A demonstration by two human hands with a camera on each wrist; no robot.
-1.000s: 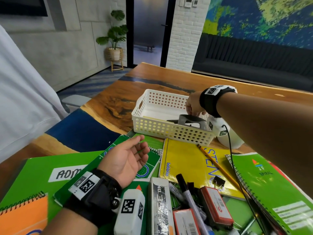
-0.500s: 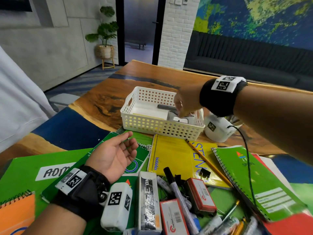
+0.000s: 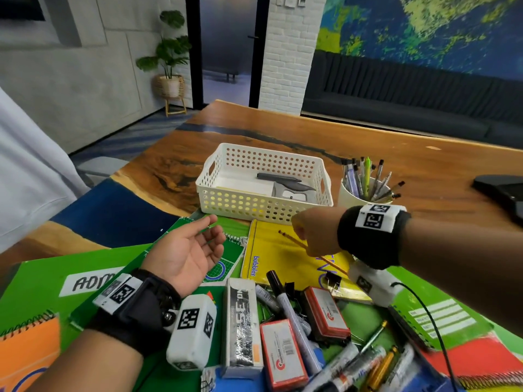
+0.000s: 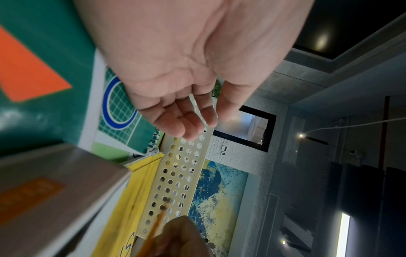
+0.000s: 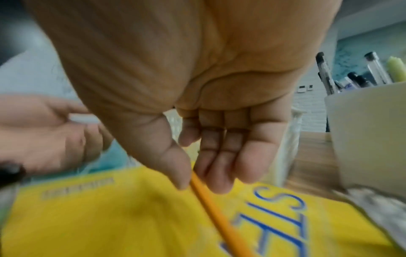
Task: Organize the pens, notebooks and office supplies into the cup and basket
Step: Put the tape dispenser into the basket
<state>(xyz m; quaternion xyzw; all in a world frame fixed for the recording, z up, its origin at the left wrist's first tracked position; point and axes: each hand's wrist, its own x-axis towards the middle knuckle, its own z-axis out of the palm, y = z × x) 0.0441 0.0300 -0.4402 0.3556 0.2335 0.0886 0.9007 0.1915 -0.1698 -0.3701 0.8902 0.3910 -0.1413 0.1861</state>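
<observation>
A white perforated basket (image 3: 266,216) holds a grey stapler (image 3: 291,188) and white paper. To its right stands a white cup (image 3: 351,195) full of pens. A yellow pencil (image 3: 291,239) lies across the yellow notebook (image 3: 271,258) in front of the basket. My right hand (image 3: 310,236) is down on it, and in the right wrist view the thumb and fingers (image 5: 219,182) pinch the pencil (image 5: 219,220). My left hand (image 3: 198,244) rests palm up on a green notebook (image 3: 226,267), fingers relaxed and empty.
Near me lies a heap of markers, red-topped erasers (image 3: 325,315), a silver box (image 3: 242,323), binder clips and pens. Green, orange and red spiral notebooks lie around it. A dark object (image 3: 503,190) sits at the far right of the wooden table.
My right hand has left the stapler in the basket and come back toward me, down onto the pencil on the yellow notebook. The left hand has stayed put.
</observation>
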